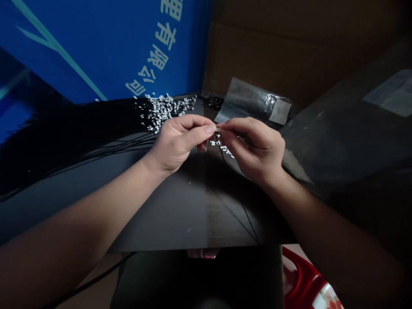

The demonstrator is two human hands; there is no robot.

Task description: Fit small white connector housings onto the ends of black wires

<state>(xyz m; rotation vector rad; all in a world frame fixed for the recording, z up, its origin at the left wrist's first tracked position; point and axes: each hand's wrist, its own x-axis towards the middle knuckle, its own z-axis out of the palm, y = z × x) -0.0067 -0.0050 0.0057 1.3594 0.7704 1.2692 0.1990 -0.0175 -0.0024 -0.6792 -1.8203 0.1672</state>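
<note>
In front of me my left hand point(180, 141) and my right hand point(257, 146) meet at the fingertips, both closed in a pinch. A tiny whitish piece point(218, 129), seemingly a small connector, shows at the right fingertips. What the left fingers grip is hidden. A thin black wire point(247, 214) hangs from between the hands down to the table's front edge. Just beneath the fingers lie several loose small white connectors point(227, 150). Behind my left hand is a big bundle of black wires point(80, 122) with white connectors point(164, 107) on their ends.
A clear plastic bag with a label point(247, 101) lies behind my hands. To the right stands a large translucent bag point(347, 128). A blue printed panel point(106, 47) and a brown cardboard box point(273, 51) rise at the back. Below the table is a red object point(301, 274).
</note>
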